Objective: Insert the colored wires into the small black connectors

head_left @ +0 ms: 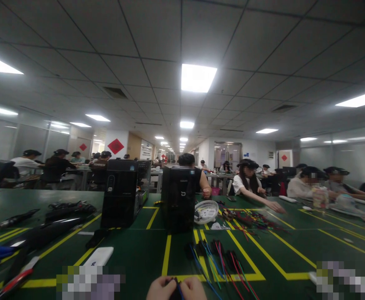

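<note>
At the bottom edge, my left hand [159,288] and my right hand [192,288] are close together, fingers closed. Between them is a small black piece with a blue wire [179,290], largely hidden by the fingers and cut off by the frame edge. Both hands pinch it. Just beyond and to the right lie bundles of coloured wires [221,266] with black ends, in blue, green, yellow and red. Their loose ends point toward me.
Two black computer towers [119,196] [178,200] stand ahead on the green table [132,254], marked with yellow tape. A white basket [206,211] sits right of them, near a wire pile [257,220]. Red-handled scissors [15,283] lie left. Across the table, a person [247,181] reaches forward.
</note>
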The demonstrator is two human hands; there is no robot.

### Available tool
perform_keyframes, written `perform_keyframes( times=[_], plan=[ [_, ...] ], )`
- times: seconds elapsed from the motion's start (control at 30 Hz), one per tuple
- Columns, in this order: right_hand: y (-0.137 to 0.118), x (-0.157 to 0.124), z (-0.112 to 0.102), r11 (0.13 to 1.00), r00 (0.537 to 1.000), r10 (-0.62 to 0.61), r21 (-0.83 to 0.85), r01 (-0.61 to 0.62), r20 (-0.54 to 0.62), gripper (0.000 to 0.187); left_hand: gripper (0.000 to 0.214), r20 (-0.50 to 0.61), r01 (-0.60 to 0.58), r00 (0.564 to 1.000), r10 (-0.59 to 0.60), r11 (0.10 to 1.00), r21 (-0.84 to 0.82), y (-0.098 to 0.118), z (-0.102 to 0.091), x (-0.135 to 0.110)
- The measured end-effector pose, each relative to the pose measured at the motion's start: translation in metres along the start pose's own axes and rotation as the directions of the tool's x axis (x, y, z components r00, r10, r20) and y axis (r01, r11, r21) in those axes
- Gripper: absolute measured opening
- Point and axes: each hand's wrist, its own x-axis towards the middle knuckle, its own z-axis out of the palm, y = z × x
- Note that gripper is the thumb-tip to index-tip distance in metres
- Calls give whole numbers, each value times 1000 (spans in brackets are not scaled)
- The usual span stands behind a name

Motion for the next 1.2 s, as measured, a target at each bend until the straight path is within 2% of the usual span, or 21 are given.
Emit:
perform_keyframes(
  times=[0.33, 0.47, 0.63, 0.77, 0.97, 1.2],
  plan=[
    [4, 2, 7, 999, 999, -36, 15, 36, 4, 23, 19, 30, -23, 999, 26, 995, -96, 2, -2, -8],
    [-1, 0, 3, 996, 996, -82, 25, 81, 41, 28, 23, 104, -19, 994, 42, 977, -214, 6, -7, -9],
    [-15, -3, -13, 990, 991, -135, 38, 135, -16, 24, 30, 200, 18, 978, 58, 934, -357, 12, -8, -14],
    [-23, -6, -18, 985, 985, -169, 46, 167, 33, 22, 30, 254, 69, 966, 48, 900, -430, 11, -3, -16],
    [-17, -4, -13, 993, 992, -119, 30, 118, 34, 15, 33, 235, 53, 970, 65, 885, -463, 3, 0, -11],
    [-11, -1, -10, 999, 997, -33, -30, 35, 72, 15, 39, 157, -3, 985, 66, 929, -371, 2, 4, -10]
  ],
)
